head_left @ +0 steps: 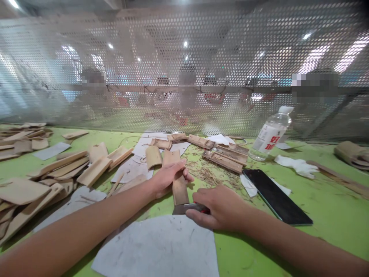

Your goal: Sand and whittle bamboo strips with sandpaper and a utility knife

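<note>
My left hand (170, 177) is closed around a split bamboo piece (180, 191) that points toward me over the green table. In my right hand (217, 207) is a knife (186, 208) with a dark blade and a partly red handle. Its blade lies across the near end of the bamboo, apparently touching it. Below the blade, a white paper sheet (161, 250) covers part of the table. Just beyond my left hand stands a short curved bamboo piece (153, 157).
Bamboo pieces (66, 169) are heaped at left; rough dark strips (221, 161) lie beyond my hands among shavings (206, 173). To the right are a phone (276, 196), a tilted-looking water bottle (271, 134) and crumpled tissue (296, 165). A perforated metal screen (161, 50) closes the back.
</note>
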